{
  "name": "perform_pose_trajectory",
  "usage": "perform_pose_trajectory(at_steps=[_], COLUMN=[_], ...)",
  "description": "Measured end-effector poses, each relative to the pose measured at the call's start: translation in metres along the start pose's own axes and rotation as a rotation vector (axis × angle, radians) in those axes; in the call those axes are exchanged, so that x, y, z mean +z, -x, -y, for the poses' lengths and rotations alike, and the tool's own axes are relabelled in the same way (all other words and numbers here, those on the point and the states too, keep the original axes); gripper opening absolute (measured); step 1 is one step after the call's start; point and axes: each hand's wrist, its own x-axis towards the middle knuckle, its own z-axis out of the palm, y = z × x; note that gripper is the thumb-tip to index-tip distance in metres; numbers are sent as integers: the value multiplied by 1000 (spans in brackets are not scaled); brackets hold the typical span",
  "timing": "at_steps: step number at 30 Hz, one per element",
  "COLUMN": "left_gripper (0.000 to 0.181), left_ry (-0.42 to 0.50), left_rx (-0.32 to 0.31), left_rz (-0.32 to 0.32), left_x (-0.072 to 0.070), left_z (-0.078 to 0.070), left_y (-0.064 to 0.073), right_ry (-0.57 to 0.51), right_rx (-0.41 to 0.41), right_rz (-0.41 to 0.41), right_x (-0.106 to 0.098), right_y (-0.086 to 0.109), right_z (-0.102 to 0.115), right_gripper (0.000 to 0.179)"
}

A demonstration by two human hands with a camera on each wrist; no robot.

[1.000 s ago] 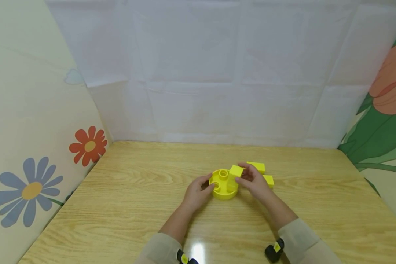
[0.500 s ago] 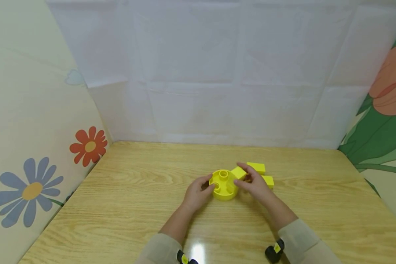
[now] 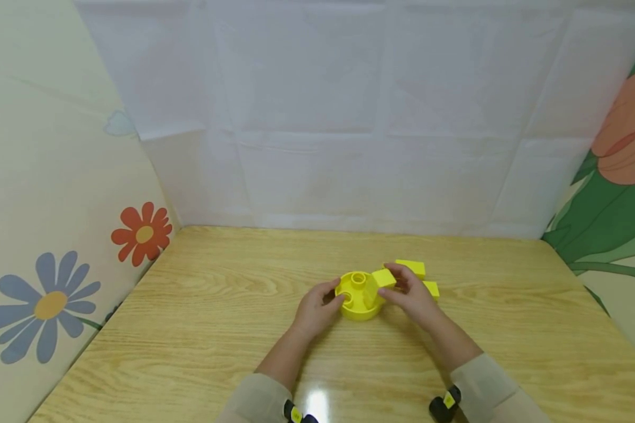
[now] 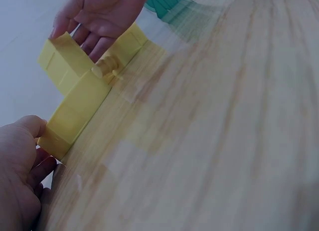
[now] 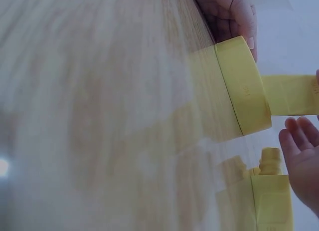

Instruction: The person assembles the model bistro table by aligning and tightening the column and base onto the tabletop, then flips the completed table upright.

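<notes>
A round yellow tray-like piece point(image 3: 358, 315) with ring-shaped sockets lies on the table, its hollow side up. At its left rim, my left hand point(image 3: 316, 310) grips it between thumb and fingers. My right hand point(image 3: 414, 298) pinches the top of a long yellow block point(image 3: 383, 277), which stands up from the piece's right side, leaning slightly to the right. In the left wrist view the block point(image 4: 65, 61) rises above the wall of the round piece point(image 4: 79, 111). The block's lower end is hidden behind that wall.
Two more yellow blocks lie behind and beside my right hand, a far one point(image 3: 411, 268) and a nearer one point(image 3: 431, 289). A ridged peg point(image 5: 270, 161) sticks out of one block's end. A white sheet point(image 3: 317, 117) hangs behind the wooden table point(image 3: 217, 329).
The block in my right hand first tilted to the right, then came back more upright, a little right of where it began. My left hand and the round piece have stayed put.
</notes>
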Motion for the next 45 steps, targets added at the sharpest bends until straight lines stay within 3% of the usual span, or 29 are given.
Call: perform_pose_trajectory(at_steps=[17, 38, 45], left_gripper=[45, 46, 45], left_ry=[-15, -16, -14], left_rx=[5, 10, 4], left_rz=[-2, 8, -3], left_x=[1, 0, 0], left_z=[2, -1, 0], left_y=[-1, -1, -2], right_ry=[-74, 159, 191], right_rx=[-50, 17, 30], right_rz=[-29, 13, -57], right_x=[-5, -6, 1], right_y=[8, 7, 8], right_z=[-2, -3, 0], right_gripper=[46, 52, 50])
